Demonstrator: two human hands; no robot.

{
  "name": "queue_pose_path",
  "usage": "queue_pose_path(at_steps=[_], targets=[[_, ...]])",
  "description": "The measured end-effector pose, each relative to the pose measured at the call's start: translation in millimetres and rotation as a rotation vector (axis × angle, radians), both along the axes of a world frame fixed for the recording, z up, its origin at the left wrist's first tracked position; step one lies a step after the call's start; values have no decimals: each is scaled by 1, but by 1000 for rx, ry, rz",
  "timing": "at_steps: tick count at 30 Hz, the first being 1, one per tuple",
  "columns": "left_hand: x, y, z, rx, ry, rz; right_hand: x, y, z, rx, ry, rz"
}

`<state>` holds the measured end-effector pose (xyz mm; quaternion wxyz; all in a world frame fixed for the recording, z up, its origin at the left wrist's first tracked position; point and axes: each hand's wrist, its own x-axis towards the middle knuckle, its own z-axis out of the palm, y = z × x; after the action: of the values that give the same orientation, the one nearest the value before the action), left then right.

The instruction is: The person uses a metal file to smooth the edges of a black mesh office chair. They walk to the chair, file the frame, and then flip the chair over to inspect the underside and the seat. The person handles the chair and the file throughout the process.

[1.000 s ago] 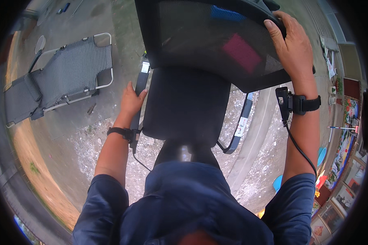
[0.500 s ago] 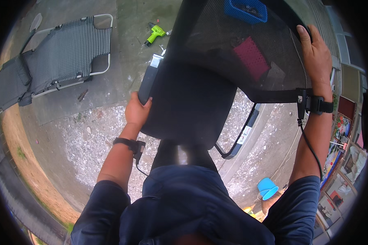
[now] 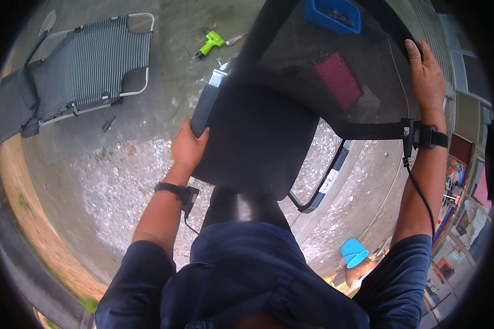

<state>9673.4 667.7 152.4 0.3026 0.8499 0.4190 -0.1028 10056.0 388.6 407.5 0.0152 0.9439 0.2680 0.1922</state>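
Observation:
Right in front of me is a black office chair (image 3: 258,137) with a solid seat and a see-through mesh backrest (image 3: 291,60). My left hand (image 3: 187,145) is closed round the near end of the chair's left armrest (image 3: 205,107), its thumb on top. At the upper right, my right hand (image 3: 426,71) grips the outer edge of the backrest frame, with the fingers partly hidden behind it. The right armrest (image 3: 326,178), a black loop with a white label, stands out beside the seat. Below the seat the chair's base is hidden.
On the left stands a folding lounger (image 3: 99,60). A green cordless drill (image 3: 210,44) lies on the ground beyond the left armrest. Through the mesh show a blue basket (image 3: 333,15) and a magenta mat (image 3: 338,80). A blue bucket (image 3: 353,253) sits at lower right.
The view has shifted slightly, and the left armrest with my left hand now appears a little to the right. Both hands keep their hold on the chair.

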Motion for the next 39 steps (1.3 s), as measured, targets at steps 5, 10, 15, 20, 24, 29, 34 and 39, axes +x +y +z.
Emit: queue_pose_path(at_steps=[5,10,15,20,24,29,34,39], targets=[[2,2,0,17,-17,-7,-4,-2,3,12,22,12],[-2,1,-3,22,-6,-8,-31,-4,9,57,51,-3],[-2,-2,-1,13,-6,-2,-49,-12,15,114,80,47],[-2,-2,-2,21,-5,-14,-50,-12,12,138,43,52],[-1,-2,-3,31,-1,5,-51,-12,12,109,-9,70],[0,-4,-1,20,1,6,-52,-10,11,123,-23,119],[-2,-3,-5,54,6,9,-68,-7,14,180,16,126],[0,-3,-3,44,-1,13,-67,-12,13,177,-2,122]])
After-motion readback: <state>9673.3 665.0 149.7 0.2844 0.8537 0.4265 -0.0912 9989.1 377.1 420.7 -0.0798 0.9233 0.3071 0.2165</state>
